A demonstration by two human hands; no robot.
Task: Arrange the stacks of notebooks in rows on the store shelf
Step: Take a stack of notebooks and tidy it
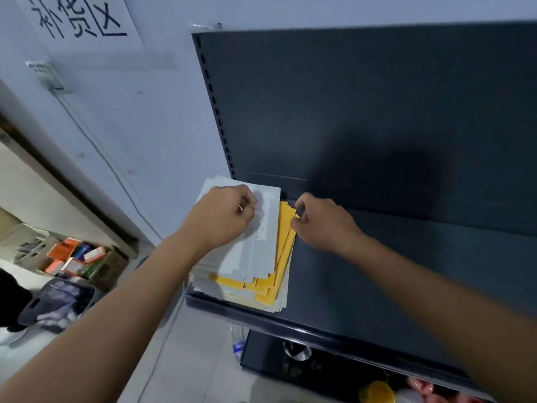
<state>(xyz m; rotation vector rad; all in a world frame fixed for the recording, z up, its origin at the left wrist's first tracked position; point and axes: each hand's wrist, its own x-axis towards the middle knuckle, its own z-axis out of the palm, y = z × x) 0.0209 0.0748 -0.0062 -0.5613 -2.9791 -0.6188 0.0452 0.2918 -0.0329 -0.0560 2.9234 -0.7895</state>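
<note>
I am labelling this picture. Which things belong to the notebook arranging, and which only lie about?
Belong to the job:
notebook stack
dark shelf
left hand
right hand

Lying about:
box of goods
wall sign
yellow cap

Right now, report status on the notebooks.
Left hand pressing on the grey top notebook. Right hand pinching yellow notebook edges. Stack fanned, at shelf's left end. Nothing blocking.

We are in a shop's stock corner: a dark metal store shelf, a white paper wall sign, cardboard boxes of goods.
</note>
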